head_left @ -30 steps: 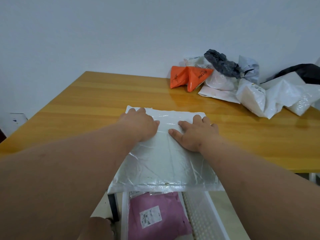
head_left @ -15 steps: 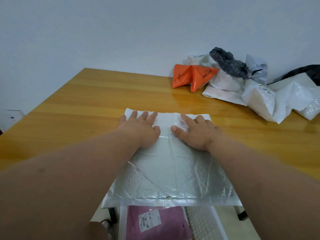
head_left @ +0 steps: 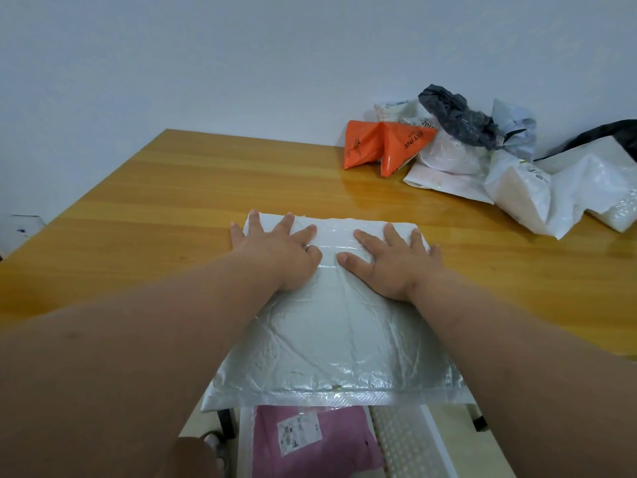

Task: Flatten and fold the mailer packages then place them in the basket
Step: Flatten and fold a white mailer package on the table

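A white bubble mailer [head_left: 334,343] lies flat on the wooden table [head_left: 172,215], its near edge hanging over the table's front edge. My left hand [head_left: 279,250] presses flat on its far left part with fingers spread. My right hand [head_left: 393,260] presses flat on its far right part, fingers straight. Below the table's edge stands a white basket [head_left: 403,443] holding a folded pink mailer [head_left: 310,443] with a white label.
A heap of crumpled mailers sits at the back right of the table: an orange one [head_left: 382,146], a dark grey one [head_left: 458,119] and several white ones [head_left: 537,188]. A white wall rises behind the table.
Both hands have slid forward along the mailer to its far edge, and their fingers have spread out. The mailer lies flatter.
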Action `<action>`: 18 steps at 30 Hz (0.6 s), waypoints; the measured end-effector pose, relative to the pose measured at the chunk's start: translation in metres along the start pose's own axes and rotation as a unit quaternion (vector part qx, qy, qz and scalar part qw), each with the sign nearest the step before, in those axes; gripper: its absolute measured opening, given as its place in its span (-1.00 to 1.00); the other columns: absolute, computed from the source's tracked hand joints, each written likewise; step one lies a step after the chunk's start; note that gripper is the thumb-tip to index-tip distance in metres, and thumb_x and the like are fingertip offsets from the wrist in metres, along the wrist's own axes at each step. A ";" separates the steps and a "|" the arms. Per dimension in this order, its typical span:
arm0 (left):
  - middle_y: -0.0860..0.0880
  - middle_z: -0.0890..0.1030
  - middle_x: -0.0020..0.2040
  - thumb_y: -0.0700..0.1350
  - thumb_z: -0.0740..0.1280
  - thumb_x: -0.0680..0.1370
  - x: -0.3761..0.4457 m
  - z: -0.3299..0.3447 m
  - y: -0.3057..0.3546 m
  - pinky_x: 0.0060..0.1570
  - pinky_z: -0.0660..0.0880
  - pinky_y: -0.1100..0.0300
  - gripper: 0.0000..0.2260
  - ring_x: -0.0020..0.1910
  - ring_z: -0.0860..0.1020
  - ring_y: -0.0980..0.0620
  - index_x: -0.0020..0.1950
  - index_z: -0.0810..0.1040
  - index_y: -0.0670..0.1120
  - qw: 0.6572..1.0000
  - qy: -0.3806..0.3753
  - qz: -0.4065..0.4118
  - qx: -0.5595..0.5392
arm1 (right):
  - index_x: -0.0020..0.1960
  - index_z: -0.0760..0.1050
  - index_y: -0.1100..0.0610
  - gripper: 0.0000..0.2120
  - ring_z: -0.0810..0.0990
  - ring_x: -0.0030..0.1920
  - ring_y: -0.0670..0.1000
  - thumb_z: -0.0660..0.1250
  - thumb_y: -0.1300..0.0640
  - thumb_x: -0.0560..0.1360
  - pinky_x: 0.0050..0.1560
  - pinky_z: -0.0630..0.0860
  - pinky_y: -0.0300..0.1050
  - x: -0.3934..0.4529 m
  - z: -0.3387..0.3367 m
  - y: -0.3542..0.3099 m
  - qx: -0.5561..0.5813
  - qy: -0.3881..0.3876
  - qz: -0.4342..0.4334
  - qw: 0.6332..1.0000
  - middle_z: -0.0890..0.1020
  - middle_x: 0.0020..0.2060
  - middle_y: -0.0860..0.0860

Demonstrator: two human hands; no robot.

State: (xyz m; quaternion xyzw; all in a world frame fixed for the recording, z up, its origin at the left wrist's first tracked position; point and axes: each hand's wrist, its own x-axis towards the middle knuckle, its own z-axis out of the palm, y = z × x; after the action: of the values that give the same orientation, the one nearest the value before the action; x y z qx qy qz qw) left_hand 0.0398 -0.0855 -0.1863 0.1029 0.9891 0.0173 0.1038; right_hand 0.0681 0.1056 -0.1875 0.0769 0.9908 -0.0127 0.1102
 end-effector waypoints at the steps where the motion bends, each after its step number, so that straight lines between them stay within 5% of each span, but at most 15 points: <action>1: 0.13 -0.19 0.60 0.22 -0.19 0.61 -0.001 0.000 0.000 0.42 -0.24 -0.38 -0.52 0.53 -0.27 -0.31 0.54 -0.15 0.34 1.000 -0.001 -0.001 -0.002 | 0.51 -0.14 -0.40 -0.18 -0.24 0.56 0.26 -0.23 -0.64 0.30 0.46 -0.20 0.40 0.000 0.000 0.000 0.000 0.001 0.000 1.000 -0.16 0.59 -0.05; 12: 0.09 -0.09 0.62 0.23 -0.21 0.58 0.003 0.001 -0.002 0.49 -0.21 -0.15 -0.50 0.55 -0.13 -0.32 0.55 -0.12 0.32 1.000 0.017 0.007 0.026 | 0.51 -0.10 -0.38 -0.16 -0.14 0.57 0.22 -0.19 -0.65 0.29 0.47 -0.11 0.38 0.003 -0.004 0.000 0.009 -0.006 0.002 1.000 -0.07 0.60 -0.05; 18: 0.07 -0.04 0.62 0.23 -0.15 0.60 0.000 0.009 -0.006 0.52 -0.10 -0.12 -0.49 0.57 -0.08 -0.26 0.57 -0.07 0.27 0.997 0.075 0.026 -0.023 | 0.55 0.02 -0.26 -0.22 -0.10 0.58 0.15 -0.17 -0.56 0.41 0.49 -0.08 0.32 -0.006 0.005 0.001 0.025 0.068 -0.023 0.997 0.00 0.59 -0.03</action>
State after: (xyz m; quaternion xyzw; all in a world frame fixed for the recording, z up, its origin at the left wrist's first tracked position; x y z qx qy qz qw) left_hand 0.0403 -0.0917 -0.1955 0.1246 0.9904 0.0500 0.0315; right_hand 0.0746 0.1051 -0.1907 0.0573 0.9969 -0.0352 0.0404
